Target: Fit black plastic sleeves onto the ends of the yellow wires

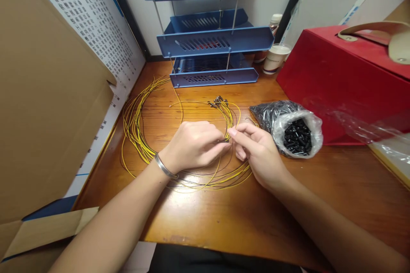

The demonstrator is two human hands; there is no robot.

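A loose coil of thin yellow wires (137, 136) lies on the wooden desk (250, 213), its metal-tipped ends (218, 102) bunched toward the back. My left hand (192, 145), with a silver bangle on the wrist, is closed with its fingertips pinching a yellow wire near its end. My right hand (256, 149) meets it fingertip to fingertip, thumb and forefinger pinched on the same wire end; whether a small black piece sits there is too small to tell. An open clear plastic bag of small black parts (296, 134) lies just right of my right hand.
A blue stacked letter tray (214, 42) stands at the back. A paper cup (275, 57) and a bottle sit beside it. A red box with a tan handle (346, 72) fills the right side. Cardboard (48, 94) and a printed sheet line the left.
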